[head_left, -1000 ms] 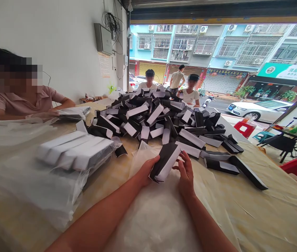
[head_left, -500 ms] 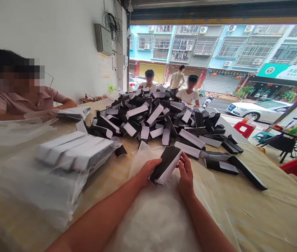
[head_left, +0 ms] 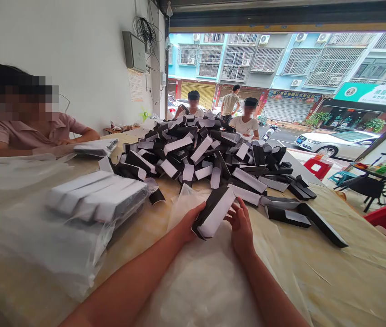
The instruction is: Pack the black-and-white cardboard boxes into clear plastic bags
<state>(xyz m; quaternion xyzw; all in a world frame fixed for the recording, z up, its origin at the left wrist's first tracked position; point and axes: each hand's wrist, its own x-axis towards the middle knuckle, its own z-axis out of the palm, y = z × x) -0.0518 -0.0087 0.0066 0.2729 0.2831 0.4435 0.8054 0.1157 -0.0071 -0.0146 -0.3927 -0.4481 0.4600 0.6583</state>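
Note:
Between my left hand [head_left: 191,222] and my right hand [head_left: 242,222] I hold a long black-and-white cardboard box [head_left: 213,213], tilted, with its white face turned up. Its lower end rests near a clear plastic bag [head_left: 193,281] lying under my wrists. Just beyond my hands rises a large heap of similar boxes [head_left: 199,154]. To the left, several white boxes [head_left: 97,197] lie in a row inside clear plastic. Loose black boxes [head_left: 286,215] lie to the right of my right hand.
The table carries a cream sheet [head_left: 343,254]. A co-worker [head_left: 25,131] sits at the left with a wrapped packet [head_left: 95,147], and two more [head_left: 245,122] work beyond the heap. Past the open shopfront are red stools [head_left: 317,167], a street and a parked white car [head_left: 336,143].
The box has turned slightly between my hands, its white face now showing more. The co-worker beyond the heap has raised a hand.

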